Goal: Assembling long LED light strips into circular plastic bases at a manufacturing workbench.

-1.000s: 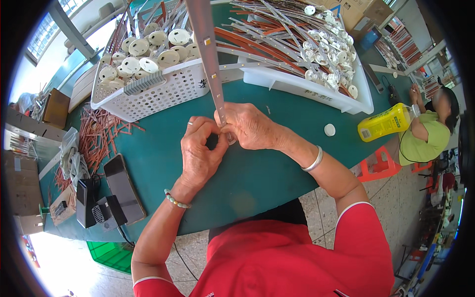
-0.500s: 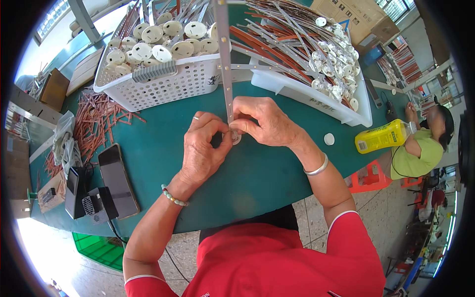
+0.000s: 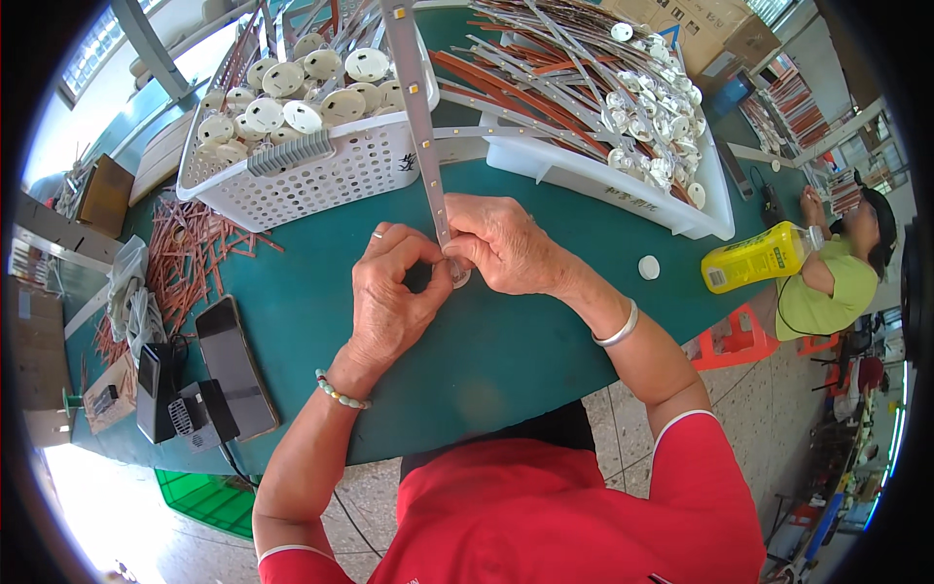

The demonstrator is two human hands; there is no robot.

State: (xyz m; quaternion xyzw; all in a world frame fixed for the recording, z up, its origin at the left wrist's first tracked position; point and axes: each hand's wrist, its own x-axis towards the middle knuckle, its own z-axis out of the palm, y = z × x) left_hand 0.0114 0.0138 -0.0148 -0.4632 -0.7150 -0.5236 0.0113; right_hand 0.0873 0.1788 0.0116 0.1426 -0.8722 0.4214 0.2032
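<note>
A long pale LED strip (image 3: 419, 117) with small yellow chips stands up in front of me, its lower end between my hands. My right hand (image 3: 506, 245) pinches that end between thumb and fingers. Closed beside it, my left hand (image 3: 397, 297) has thumb and index finger on the edge of a small pale round disc (image 3: 460, 279). The fingertips hide most of the disc and the spot where it meets the strip.
A white perforated basket (image 3: 321, 185) of round discs and strips stands back left; a white tray (image 3: 603, 195) of strips back right. Reddish strip scraps (image 3: 199, 248), a phone (image 3: 236, 365), a cap (image 3: 649, 268) and a yellow bottle (image 3: 754, 261) surround me. A co-worker (image 3: 842, 282) sits at right.
The whole view has shifted slightly. Both hands keep their pinch at the strip's lower end, and the strip leans a little more to the left.
</note>
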